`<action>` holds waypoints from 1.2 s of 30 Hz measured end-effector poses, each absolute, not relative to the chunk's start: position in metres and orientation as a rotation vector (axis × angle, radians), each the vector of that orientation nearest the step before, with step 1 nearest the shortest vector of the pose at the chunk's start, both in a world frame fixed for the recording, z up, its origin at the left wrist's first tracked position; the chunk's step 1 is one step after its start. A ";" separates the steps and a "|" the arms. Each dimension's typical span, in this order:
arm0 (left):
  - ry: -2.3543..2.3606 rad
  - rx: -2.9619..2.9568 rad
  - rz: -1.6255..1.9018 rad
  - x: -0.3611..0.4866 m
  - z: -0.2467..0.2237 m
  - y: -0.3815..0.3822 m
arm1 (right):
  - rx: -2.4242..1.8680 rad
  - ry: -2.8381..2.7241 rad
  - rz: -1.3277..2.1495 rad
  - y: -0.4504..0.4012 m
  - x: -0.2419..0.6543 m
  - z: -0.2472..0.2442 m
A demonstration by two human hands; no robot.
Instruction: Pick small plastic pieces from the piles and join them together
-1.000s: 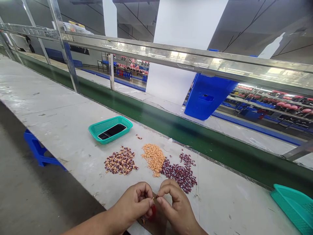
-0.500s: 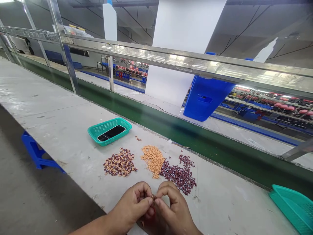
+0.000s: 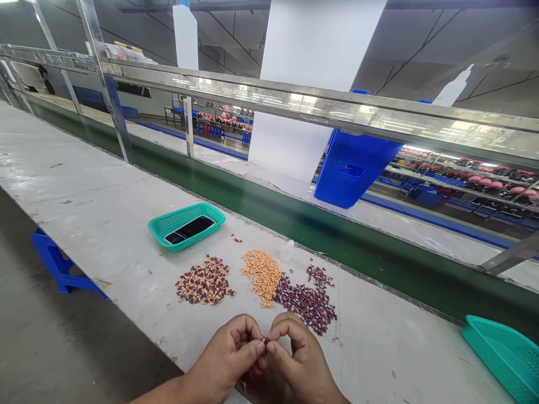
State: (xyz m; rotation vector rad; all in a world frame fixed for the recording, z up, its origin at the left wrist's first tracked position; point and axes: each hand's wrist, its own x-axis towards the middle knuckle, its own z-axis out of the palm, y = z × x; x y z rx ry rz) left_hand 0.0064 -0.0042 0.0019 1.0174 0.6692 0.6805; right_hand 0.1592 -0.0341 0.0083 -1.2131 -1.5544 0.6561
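At the table's near edge, my left hand (image 3: 229, 350) and my right hand (image 3: 301, 353) meet fingertip to fingertip. Both pinch a tiny orange and dark red piece (image 3: 264, 340) between thumb and forefinger; its details are too small to tell. Beyond my hands lie three piles: orange pieces (image 3: 261, 275) in the middle, dark red pieces (image 3: 307, 303) to the right, and mixed orange and dark red pieces (image 3: 204, 280) to the left. Something reddish beneath my fingers is mostly hidden.
A green basket (image 3: 154, 225) holding a phone (image 3: 190, 229) stands behind the mixed pile. More green baskets (image 3: 501, 353) are at the right edge. Behind the table (image 3: 101, 219) run a green strip (image 3: 236, 182) and a metal rail (image 3: 295, 98), with a blue bin (image 3: 353, 168) beyond.
The view has shifted slightly, so the table and piles appear a little further left. Both hands keep their pinch on the small piece.
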 end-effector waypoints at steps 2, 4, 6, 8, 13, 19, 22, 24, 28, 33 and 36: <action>0.672 1.013 0.676 0.006 0.003 -0.005 | -1.216 -1.566 0.657 -0.034 0.161 0.009; 0.679 1.016 0.670 0.006 0.004 -0.005 | -1.210 -1.580 0.663 -0.034 0.162 0.011; 0.684 1.031 0.662 0.006 0.003 -0.005 | -1.200 -1.600 0.672 -0.034 0.163 0.012; 0.687 1.045 0.656 0.006 0.001 -0.004 | -1.197 -1.620 0.680 -0.034 0.163 0.013; 0.683 1.069 0.637 0.009 -0.001 0.001 | -1.243 -1.672 0.757 -0.032 0.173 0.016; 0.861 1.259 0.808 -0.010 0.020 0.031 | -1.529 -1.477 0.610 -0.019 0.227 0.018; 0.998 1.319 0.901 -0.024 0.026 0.049 | -1.673 -1.680 0.447 -0.014 0.243 0.018; 1.039 1.386 0.897 -0.030 0.027 0.057 | -1.758 -1.901 0.388 -0.014 0.244 0.018; 1.071 1.761 0.742 -0.029 0.028 0.067 | -1.834 -2.142 0.354 -0.017 0.236 0.015; 1.003 2.336 0.474 -0.010 0.032 0.078 | -1.882 -2.190 0.290 -0.020 0.228 0.008; 0.930 2.441 0.373 0.007 0.031 0.081 | -1.874 -2.194 0.274 -0.019 0.225 0.007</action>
